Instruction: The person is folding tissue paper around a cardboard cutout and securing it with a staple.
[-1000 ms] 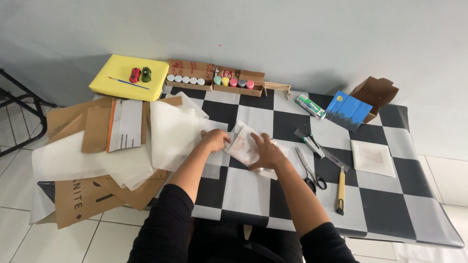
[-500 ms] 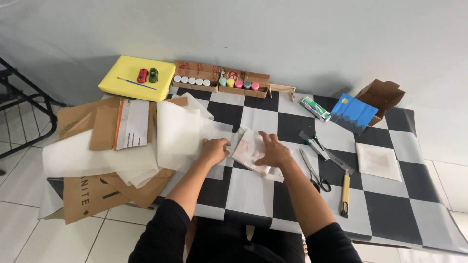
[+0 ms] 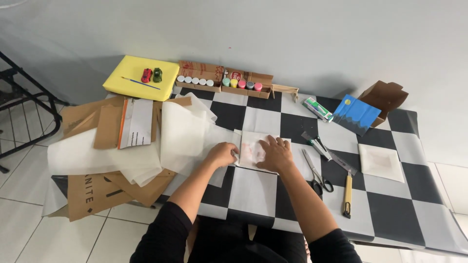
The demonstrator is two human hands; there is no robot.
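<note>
The right hand (image 3: 276, 153) now lies spread and flat on the small paper-wrapped square (image 3: 252, 151), which half a second ago was lifted between both hands. The left hand (image 3: 222, 154), fingers curled, pinches its left edge. It rests on the checkered tablecloth (image 3: 390, 204), scissors (image 3: 314, 173) just beside and translucent paper sheets (image 3: 183, 136) to the left.

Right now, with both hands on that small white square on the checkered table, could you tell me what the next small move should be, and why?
Probably smooth the translucent sheet outward with the right hand: it lies flat on the white square, and the left hand already pins the square's left edge.
</note>
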